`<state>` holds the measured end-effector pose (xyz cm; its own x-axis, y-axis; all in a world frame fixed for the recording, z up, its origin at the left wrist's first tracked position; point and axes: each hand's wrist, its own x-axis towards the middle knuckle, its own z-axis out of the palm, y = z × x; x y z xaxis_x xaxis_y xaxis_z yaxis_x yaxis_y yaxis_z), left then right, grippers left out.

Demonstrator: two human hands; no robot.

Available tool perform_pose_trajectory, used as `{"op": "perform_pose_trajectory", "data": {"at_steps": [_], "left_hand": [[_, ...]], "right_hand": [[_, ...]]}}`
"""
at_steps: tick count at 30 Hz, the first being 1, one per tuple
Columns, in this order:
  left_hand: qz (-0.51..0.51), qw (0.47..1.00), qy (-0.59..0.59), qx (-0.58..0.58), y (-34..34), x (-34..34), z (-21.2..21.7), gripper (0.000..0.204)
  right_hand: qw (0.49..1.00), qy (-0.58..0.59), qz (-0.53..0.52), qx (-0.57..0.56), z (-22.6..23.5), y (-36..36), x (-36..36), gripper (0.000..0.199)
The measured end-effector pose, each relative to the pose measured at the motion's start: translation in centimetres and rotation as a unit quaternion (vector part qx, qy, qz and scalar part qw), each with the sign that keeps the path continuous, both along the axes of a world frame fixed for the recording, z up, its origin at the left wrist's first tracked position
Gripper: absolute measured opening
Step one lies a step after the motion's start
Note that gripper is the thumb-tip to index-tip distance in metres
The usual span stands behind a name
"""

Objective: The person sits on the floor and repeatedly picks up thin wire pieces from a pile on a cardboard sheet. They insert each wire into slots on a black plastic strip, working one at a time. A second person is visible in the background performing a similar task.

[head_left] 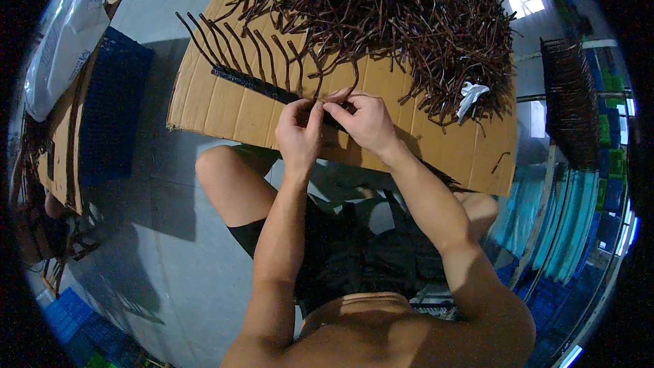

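Observation:
A long black bar (251,84) lies slantwise near the front of the cardboard. A row of thin, bent brown rods (260,61) stands along its left part. My left hand (300,138) is closed over the bar, thumb and fingertips pinched at the foot of one brown rod (319,75). Close beside it, my right hand (368,125) is also closed, thumb and index finger pinched together, with another brown rod (355,73) rising from behind its fingers. The fingers hide where these rods meet the bar.
A large heap of brown rods (381,7) covers the far part of the cardboard-topped table (204,105). On the heap's right edge lies a crumpled white scrap (471,97). A blue crate (116,105) stands at left; a rack of dark rods (571,102) is at right.

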<state>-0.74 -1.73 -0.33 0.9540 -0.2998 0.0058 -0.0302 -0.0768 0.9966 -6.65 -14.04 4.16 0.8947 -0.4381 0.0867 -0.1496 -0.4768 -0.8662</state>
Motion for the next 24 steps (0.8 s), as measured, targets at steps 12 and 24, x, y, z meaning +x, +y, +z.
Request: {"op": "perform_pose_trajectory", "data": {"at_steps": [12, 24], "left_hand": [[-0.007, 1.0, -0.008, 0.0, 0.1, 0.1, -0.1, 0.023], [-0.013, 0.982, -0.146, 0.122, 0.0, -1.2, 0.3, 0.018]], "right_hand": [[0.999, -0.01, -0.02, -0.037, -0.2, 0.3, -0.1, 0.023], [0.985, 0.018, -0.059, 0.163, -0.2, -0.5, 0.0, 0.015]]}}
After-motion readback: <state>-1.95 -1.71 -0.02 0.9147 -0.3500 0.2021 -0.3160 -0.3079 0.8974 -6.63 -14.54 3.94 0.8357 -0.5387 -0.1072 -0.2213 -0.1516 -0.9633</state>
